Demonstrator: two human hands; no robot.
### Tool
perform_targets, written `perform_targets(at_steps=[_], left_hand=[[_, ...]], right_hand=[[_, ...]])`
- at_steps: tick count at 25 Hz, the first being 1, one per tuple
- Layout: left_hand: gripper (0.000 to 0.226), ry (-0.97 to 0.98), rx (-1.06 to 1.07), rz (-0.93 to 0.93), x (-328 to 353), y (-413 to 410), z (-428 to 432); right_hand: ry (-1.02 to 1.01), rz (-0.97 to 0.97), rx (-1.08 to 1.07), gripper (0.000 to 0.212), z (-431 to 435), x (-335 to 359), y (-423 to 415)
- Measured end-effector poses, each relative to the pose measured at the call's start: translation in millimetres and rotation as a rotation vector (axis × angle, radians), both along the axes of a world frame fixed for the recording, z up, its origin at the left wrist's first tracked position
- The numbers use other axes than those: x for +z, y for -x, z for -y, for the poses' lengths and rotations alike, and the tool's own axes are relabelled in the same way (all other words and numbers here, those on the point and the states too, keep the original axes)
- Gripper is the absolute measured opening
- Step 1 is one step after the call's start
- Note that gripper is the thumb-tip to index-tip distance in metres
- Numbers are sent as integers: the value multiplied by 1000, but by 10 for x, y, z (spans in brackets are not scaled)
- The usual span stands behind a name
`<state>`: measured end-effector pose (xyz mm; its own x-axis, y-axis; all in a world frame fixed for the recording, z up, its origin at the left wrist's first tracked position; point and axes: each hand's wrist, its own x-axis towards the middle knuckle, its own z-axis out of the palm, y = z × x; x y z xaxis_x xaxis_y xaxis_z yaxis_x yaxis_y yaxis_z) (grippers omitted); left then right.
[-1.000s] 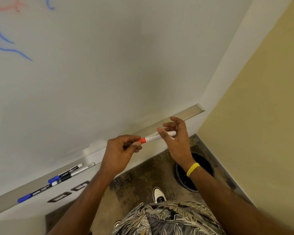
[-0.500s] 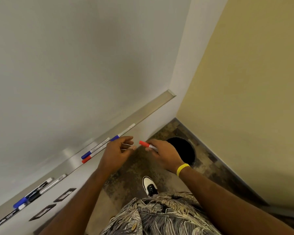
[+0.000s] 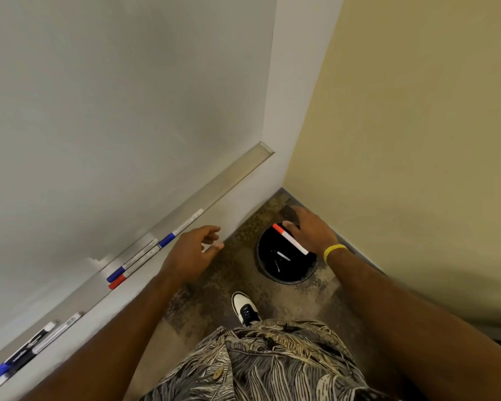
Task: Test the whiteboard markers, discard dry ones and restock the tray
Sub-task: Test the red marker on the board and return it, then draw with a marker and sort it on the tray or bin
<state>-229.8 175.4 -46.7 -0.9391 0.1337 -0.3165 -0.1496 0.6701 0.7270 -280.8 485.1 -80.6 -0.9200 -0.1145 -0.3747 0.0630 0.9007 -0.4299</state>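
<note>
A white marker with a red cap (image 3: 290, 239) is in the air over the black round bin (image 3: 287, 280), right beside my right hand (image 3: 311, 231). Almost its whole length shows, and no finger curls round it; that hand's fingers are stretched out above the bin's far edge. My left hand (image 3: 190, 254) hovers with loosely curled fingers and holds nothing, just in front of the metal tray (image 3: 237, 175) under the whiteboard (image 3: 99, 111). On the tray lie two blue-capped markers (image 3: 168, 240) and a red-capped one (image 3: 117, 282). Discarded markers (image 3: 282, 256) lie inside the bin.
Several more markers (image 3: 26, 351) lie at the tray's lower left end. The bin stands on the floor in the corner between the white wall and a yellow wall (image 3: 417, 140). My shoe (image 3: 246, 309) is on the floor just before the bin.
My right hand carried the red-capped marker away from the left hand and out over the bin, where its fingers opened. The view swung right and down; the left hand stayed by the tray.
</note>
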Motion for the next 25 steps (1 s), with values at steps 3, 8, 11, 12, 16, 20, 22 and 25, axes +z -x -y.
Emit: perform_targets(at_steps=[3, 8, 11, 12, 16, 20, 22, 25], left_hand=[[46, 45, -45, -6, -73, 52, -25], [63, 171, -150, -66, -238, 10, -4], [80, 325, -192, -162, -316, -103, 74], [87, 383, -203, -182, -344, -154, 107], [99, 528, -208, -211, -419, -384, 302], [99, 626, -169, -202, -392, -606, 577], [101, 641, -129, -196, -364, -725, 722], [100, 651, -63, -194, -339, -925, 914]], right_hand=[[3, -113, -11, 63, -101, -24, -12], [-26, -221, -4, 67, -76, -33, -126], [-47, -209, 29, 71, 11, -35, -207], [-54, -207, 53, 72, 70, -35, -241], [-60, -218, 173, 77, 469, -14, -395], [-67, -236, 308, 82, 955, 65, -482], [-66, -252, 378, 83, 1204, 113, -518], [-77, -267, 476, 84, 1540, 156, -578]])
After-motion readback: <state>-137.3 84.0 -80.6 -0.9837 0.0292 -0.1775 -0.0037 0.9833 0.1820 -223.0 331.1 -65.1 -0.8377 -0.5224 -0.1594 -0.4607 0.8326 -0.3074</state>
